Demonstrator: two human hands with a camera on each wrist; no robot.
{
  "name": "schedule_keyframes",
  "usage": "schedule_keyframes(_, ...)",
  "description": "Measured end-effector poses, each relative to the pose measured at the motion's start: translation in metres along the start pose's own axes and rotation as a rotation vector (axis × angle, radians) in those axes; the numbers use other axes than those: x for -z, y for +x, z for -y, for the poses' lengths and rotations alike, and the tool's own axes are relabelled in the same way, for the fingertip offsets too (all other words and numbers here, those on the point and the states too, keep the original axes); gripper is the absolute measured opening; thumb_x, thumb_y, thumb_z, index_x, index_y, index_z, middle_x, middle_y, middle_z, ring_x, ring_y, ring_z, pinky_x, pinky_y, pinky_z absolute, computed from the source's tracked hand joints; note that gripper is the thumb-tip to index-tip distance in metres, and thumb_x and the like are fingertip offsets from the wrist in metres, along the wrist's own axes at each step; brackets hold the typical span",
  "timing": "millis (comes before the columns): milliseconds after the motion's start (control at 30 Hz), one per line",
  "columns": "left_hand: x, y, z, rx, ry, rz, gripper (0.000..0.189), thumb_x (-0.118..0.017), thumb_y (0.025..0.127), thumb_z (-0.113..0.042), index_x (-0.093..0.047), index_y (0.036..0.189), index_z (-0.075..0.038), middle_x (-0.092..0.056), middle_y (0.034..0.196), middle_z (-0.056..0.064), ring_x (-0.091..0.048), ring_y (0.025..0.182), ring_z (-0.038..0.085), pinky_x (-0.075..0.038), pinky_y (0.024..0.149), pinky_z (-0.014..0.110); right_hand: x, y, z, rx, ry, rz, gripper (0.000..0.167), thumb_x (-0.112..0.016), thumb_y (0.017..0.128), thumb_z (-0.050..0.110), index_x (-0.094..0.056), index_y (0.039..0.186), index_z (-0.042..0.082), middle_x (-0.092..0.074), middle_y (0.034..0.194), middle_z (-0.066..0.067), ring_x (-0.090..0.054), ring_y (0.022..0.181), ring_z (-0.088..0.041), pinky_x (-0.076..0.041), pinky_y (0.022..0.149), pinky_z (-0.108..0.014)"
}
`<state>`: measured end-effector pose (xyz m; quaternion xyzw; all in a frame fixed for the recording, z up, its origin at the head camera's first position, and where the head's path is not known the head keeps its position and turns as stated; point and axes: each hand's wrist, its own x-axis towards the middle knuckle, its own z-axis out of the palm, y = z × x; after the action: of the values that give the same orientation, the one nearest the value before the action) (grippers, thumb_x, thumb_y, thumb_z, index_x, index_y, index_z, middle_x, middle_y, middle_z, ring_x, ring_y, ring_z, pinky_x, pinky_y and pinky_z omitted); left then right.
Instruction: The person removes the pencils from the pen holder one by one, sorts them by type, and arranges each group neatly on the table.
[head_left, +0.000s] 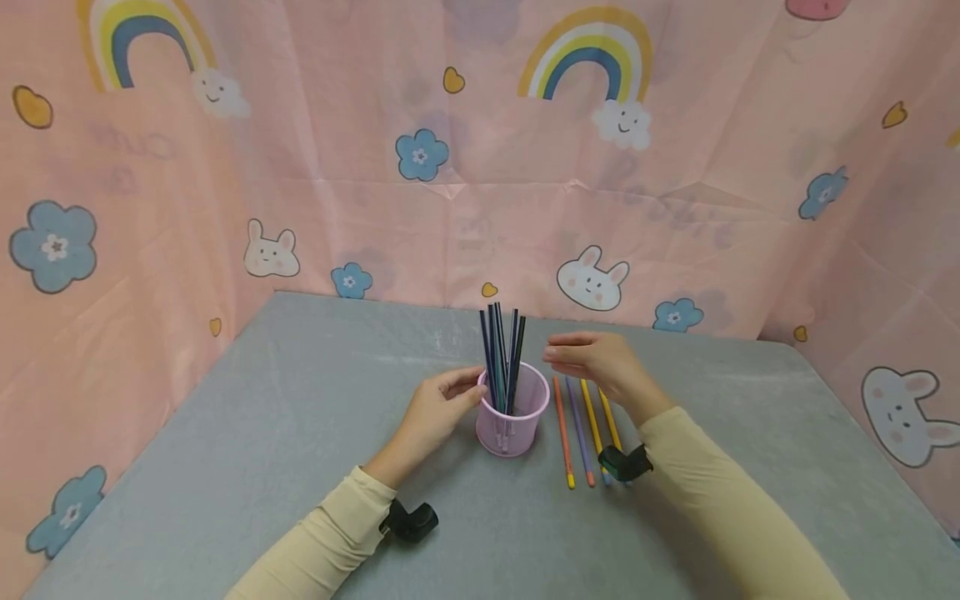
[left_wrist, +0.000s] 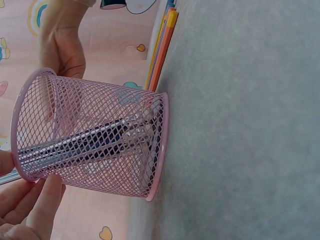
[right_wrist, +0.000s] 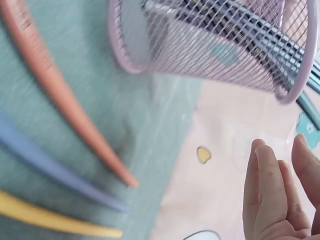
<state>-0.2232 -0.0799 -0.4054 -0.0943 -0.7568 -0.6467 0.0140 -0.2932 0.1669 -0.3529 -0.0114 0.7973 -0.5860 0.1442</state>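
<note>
A pink mesh pen cup (head_left: 507, 429) stands upright on the table, with several slim dark rods (head_left: 501, 358) leaning inside it. My left hand (head_left: 438, 410) holds the cup at its left rim, thumb and fingers (left_wrist: 44, 207) on the mesh near the top. To the right of the cup and a little above it, my right hand (head_left: 600, 360) hovers with straight fingers and nothing between them. Below that hand lie an orange pencil (head_left: 563, 433), a purple pencil (head_left: 581, 433) and two yellow pencils (head_left: 594, 425), side by side; the hand and wrist camera partly hide the rightmost.
The grey table (head_left: 300, 417) reaches back to a pink printed curtain (head_left: 360, 100), which also hangs at both sides. A black wrist camera (head_left: 411, 523) sits under the left sleeve, another wrist camera (head_left: 624, 463) under the right.
</note>
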Motion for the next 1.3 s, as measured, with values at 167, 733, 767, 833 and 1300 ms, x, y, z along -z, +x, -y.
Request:
schedule_keyframes(167,0.0,0.0,0.0,0.002,-0.002,-0.008,0.037,-0.068,0.094,-0.014,-0.065,0.128,-0.002,-0.069,0.127,0.014,-0.065,0.12,0.026,-0.052,0.104,0.039,-0.01,0.001,0.007,0.049,-0.001,0.028,0.048,-0.07,0.094,0.019,-0.058,0.134,-0.004,-0.062,0.133,-0.02,-0.069,0.112,-0.021,-0.053,0.1,-0.035)
schedule_keyframes(733,0.0,0.002,0.0,-0.013,0.011,0.003,0.037,-0.067,0.095,-0.014,-0.064,0.129,0.001,-0.068,0.126,0.018,-0.065,0.119,0.029,-0.053,0.103,0.038,-0.029,0.006,0.017,0.101,0.067,0.016,0.044,-0.07,0.093,0.012,-0.058,0.132,-0.006,-0.065,0.126,-0.015,-0.069,0.095,-0.006,-0.058,0.094,-0.032)
schedule_keyframes(767,0.0,0.002,0.0,-0.01,0.01,0.003,0.037,-0.067,0.095,-0.013,-0.064,0.129,0.001,-0.068,0.126,0.018,-0.065,0.119,0.029,-0.053,0.103,0.038,-0.029,0.006,0.017,0.099,0.073,0.013,0.044,-0.07,0.093,0.011,-0.058,0.132,-0.006,-0.065,0.126,-0.015,-0.069,0.094,-0.006,-0.058,0.094,-0.032)
schedule_keyframes(833,0.0,0.002,0.0,-0.011,0.006,0.0,0.036,-0.067,0.095,-0.013,-0.064,0.128,0.002,-0.068,0.126,0.018,-0.065,0.119,0.029,-0.053,0.103,0.039,-0.03,0.006,0.018,0.095,0.085,0.008,0.043,-0.069,0.093,0.01,-0.057,0.132,-0.006,-0.066,0.125,-0.015,-0.069,0.094,-0.006,-0.057,0.094,-0.033)
schedule_keyframes(1300,0.0,0.002,0.0,-0.005,0.005,0.014,0.039,-0.066,0.096,-0.015,-0.062,0.13,0.001,-0.067,0.129,0.018,-0.065,0.12,0.029,-0.053,0.103,0.037,-0.038,0.008,0.018,0.104,0.126,-0.047,0.034,-0.069,0.092,0.007,-0.063,0.123,-0.007,-0.071,0.102,0.0,-0.07,0.09,-0.006,-0.059,0.09,-0.031)
